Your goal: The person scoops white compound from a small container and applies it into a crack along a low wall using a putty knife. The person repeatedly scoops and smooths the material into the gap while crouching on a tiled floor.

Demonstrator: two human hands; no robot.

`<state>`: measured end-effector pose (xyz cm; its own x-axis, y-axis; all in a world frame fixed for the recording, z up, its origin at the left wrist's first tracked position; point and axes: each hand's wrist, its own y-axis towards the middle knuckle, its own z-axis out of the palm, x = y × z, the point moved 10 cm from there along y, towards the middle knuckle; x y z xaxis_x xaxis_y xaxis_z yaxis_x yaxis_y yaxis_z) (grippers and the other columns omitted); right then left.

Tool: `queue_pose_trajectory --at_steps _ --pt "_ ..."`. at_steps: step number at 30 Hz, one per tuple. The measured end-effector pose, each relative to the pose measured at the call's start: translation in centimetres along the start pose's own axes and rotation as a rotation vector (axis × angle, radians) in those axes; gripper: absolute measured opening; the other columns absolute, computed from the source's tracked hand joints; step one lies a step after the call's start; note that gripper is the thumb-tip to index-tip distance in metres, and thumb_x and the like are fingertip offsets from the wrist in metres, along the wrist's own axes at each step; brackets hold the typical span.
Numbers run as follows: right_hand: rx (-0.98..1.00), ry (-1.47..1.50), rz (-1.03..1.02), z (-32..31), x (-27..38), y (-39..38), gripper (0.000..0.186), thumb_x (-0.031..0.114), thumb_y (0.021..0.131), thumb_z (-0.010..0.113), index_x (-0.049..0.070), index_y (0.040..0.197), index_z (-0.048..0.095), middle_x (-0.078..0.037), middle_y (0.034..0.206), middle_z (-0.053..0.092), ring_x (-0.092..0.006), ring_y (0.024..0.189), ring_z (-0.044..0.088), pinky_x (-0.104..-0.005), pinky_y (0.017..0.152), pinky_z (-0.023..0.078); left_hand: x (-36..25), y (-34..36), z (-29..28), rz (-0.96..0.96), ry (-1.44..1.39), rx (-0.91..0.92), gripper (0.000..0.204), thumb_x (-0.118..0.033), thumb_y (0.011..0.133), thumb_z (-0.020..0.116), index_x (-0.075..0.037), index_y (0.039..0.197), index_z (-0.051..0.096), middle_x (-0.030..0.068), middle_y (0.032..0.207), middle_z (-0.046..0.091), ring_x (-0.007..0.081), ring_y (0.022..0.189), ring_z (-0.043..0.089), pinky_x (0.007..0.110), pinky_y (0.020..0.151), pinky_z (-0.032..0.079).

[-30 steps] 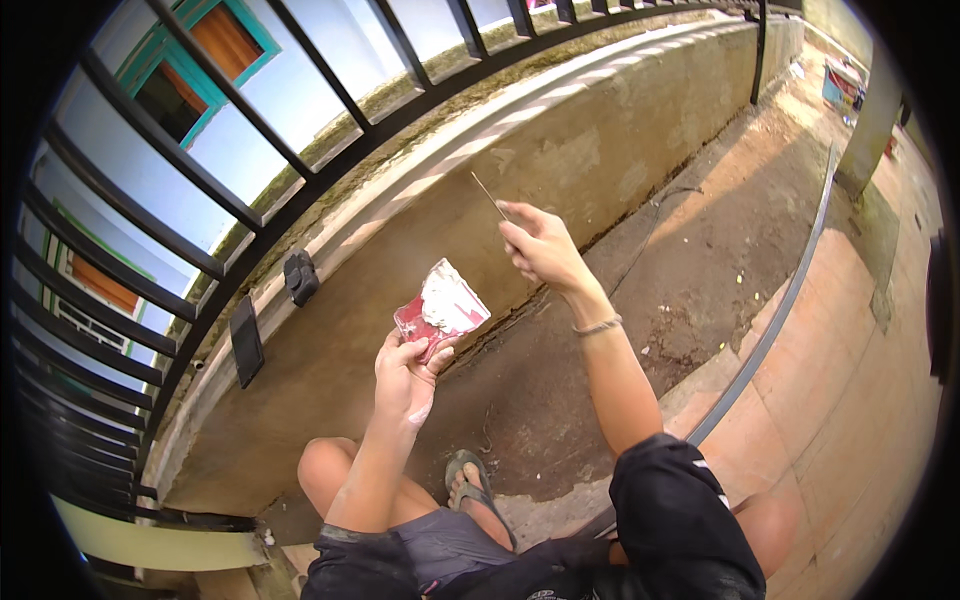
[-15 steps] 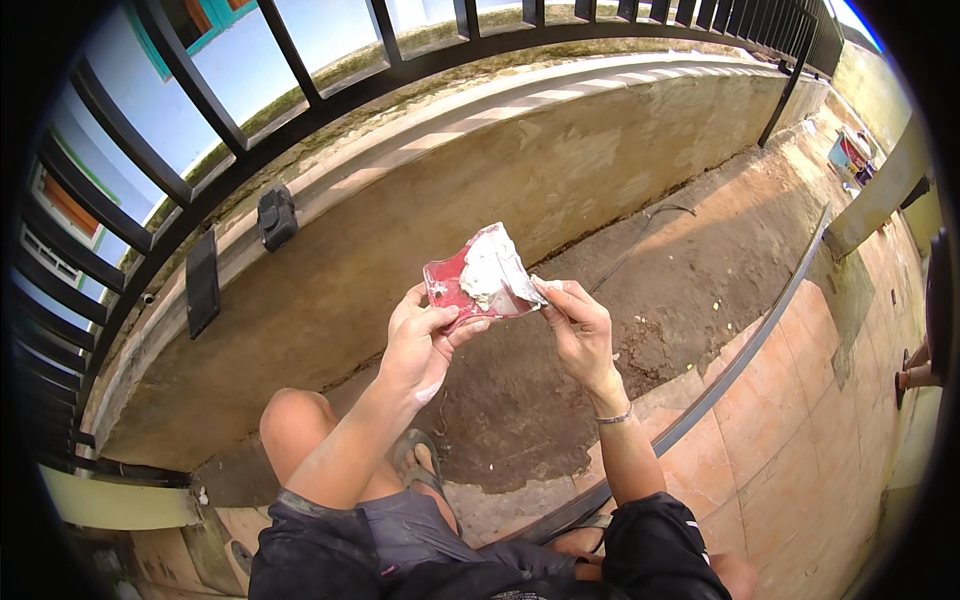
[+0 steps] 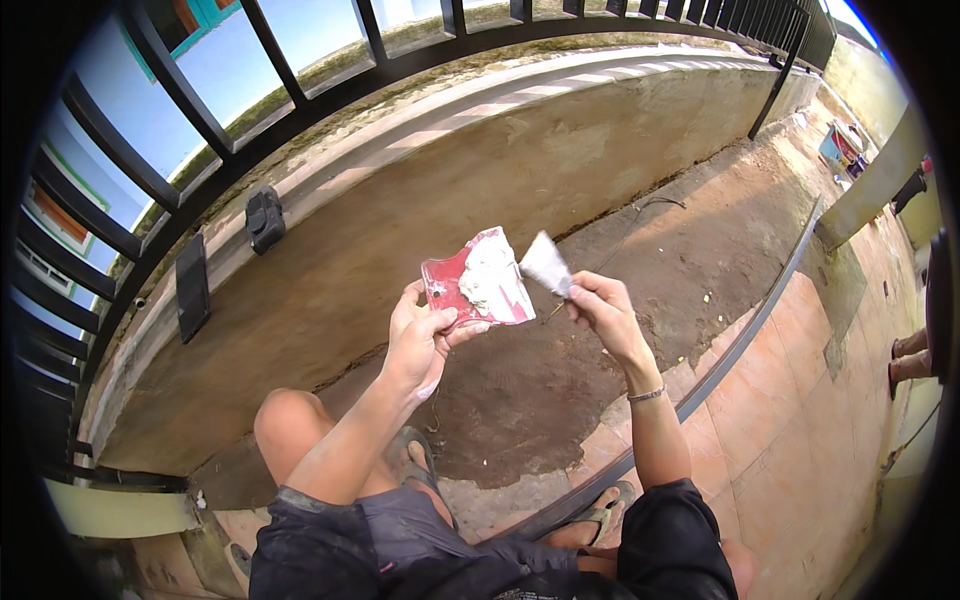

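Note:
My left hand (image 3: 425,330) is closed on the near edge of a red, flat, notched plate (image 3: 446,284) that looks like a plastic spreader. A thick heap of white putty (image 3: 490,278) covers much of its right side. In my right hand (image 3: 603,308) is a small putty knife (image 3: 546,264), gripped near its handle end, its wide whitish blade pointing up and left. The blade stands just right of the plate, apart from it. My right fingers hide most of the handle. White smears mark my left wrist.
A low plastered wall (image 3: 400,210) crosses ahead, topped by a black metal fence (image 3: 330,85). On its ledge lie a black case (image 3: 264,220) and a dark flat panel (image 3: 193,288). Bare soil (image 3: 520,410) meets orange tiles (image 3: 760,440) at a grey curb (image 3: 735,365). Another person's foot (image 3: 905,370) shows at right.
My right hand has drawn the putty knife off the plate, to the right, and its blade is now in full sight. The left hand still holds the plate in nearly the same place.

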<state>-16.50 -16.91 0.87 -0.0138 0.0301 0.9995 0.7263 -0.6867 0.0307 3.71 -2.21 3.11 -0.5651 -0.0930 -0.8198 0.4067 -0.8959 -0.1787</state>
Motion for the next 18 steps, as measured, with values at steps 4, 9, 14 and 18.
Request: queue_pose_trajectory --at_steps 4,9,14,18 --pt "0.01 -0.574 0.223 -2.6 2.9 0.6 0.028 0.019 0.104 0.058 -0.003 0.118 0.069 -0.001 0.076 0.062 -0.0102 0.07 0.055 -0.0286 0.062 0.046 -0.8 0.3 0.5 0.027 0.031 -0.001 0.054 0.009 0.093 0.048 0.007 0.142 0.024 0.0278 0.126 0.063 0.0343 0.102 0.074 0.043 0.088 0.067" --pt "0.107 -0.79 0.044 -3.4 11.6 1.9 0.033 0.013 0.102 0.062 0.002 0.133 0.066 -0.009 0.077 0.067 -0.0137 0.066 0.058 -0.033 0.063 0.049 0.2 1.3 1.4 0.009 0.085 -0.006 0.054 0.009 0.095 0.044 0.004 0.143 0.022 0.0274 0.126 0.063 0.0315 0.101 0.075 0.041 0.085 0.068" --pt "0.273 -1.098 -0.074 1.3 14.7 4.5 0.031 0.013 0.096 0.066 0.002 0.125 0.072 -0.024 0.097 0.073 -0.0401 0.089 0.07 -0.0447 0.079 0.054 2.2 2.8 3.2 -0.016 0.084 0.065 0.051 0.01 0.096 0.041 0.004 0.143 0.022 0.0267 0.126 0.062 0.0302 0.1 0.075 0.039 0.083 0.068" --pt "0.473 -1.401 0.203 3.2 13.0 4.9 0.029 0.014 0.096 0.062 0.008 0.121 0.076 -0.022 0.1 0.075 -0.0397 0.094 0.071 -0.0473 0.085 0.056 3.1 3.9 3.1 -0.075 0.135 0.052 0.05 0.011 0.095 0.039 0.004 0.142 0.022 0.0257 0.125 0.062 0.0296 0.098 0.075 0.037 0.083 0.068"
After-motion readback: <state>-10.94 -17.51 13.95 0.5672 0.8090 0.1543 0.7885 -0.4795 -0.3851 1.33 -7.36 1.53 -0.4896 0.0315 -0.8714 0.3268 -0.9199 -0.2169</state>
